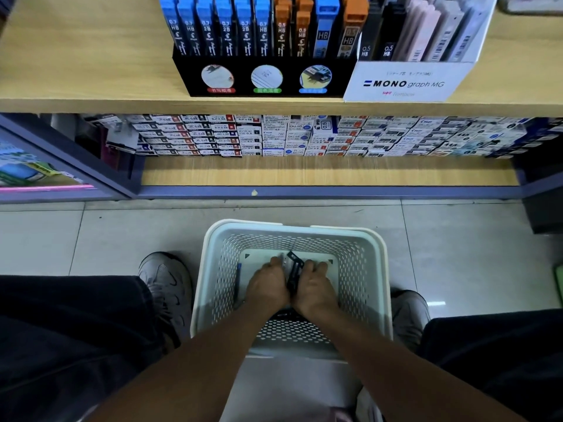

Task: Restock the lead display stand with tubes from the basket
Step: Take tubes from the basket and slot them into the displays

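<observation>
A person looked down at a pale perforated basket (370, 287) standing on the tiled floor (457, 254) between two grey shoes. Both hands reached into it side by side. The left hand (268, 286) and right hand (315, 286) pressed together around a small bunch of dark lead tubes (295, 269), fingers curled about them; how many tubes were in the bunch could not be told. One blue pen-like item (237, 281) lay against the basket's left wall.

Above, on a wooden shelf (91, 56), stood a black lead display stand (265, 77). It held six blue-capped tubes marked 0.7 (219, 25), then two orange-capped stacks marked 0.5 (291, 25), one larger blue pack (326, 25) and one larger orange pack (353, 25). Touching its right side was one white Mono graph box (408, 82) with dark and pale pink packs. The lower shelf carried rows of small stacked refill boxes (274, 135), too many to count.
</observation>
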Demonstrator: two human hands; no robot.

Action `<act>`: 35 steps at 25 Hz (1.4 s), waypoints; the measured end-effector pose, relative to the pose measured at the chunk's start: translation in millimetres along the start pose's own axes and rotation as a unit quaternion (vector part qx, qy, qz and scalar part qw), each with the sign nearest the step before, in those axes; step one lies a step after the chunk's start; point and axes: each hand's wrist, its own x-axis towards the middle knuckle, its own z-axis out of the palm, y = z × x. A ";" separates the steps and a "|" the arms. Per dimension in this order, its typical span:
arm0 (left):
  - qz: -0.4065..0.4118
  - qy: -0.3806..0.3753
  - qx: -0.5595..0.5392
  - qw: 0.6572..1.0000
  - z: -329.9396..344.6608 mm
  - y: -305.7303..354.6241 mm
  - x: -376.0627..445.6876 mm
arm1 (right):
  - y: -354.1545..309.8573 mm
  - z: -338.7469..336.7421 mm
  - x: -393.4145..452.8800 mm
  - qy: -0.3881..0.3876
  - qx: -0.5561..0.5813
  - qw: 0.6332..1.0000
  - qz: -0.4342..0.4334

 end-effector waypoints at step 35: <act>-0.120 -0.009 -0.288 0.950 -12.0 -22.4 9.6 | 12.9 -42.1 11.2 0.063 0.022 0.978 -0.196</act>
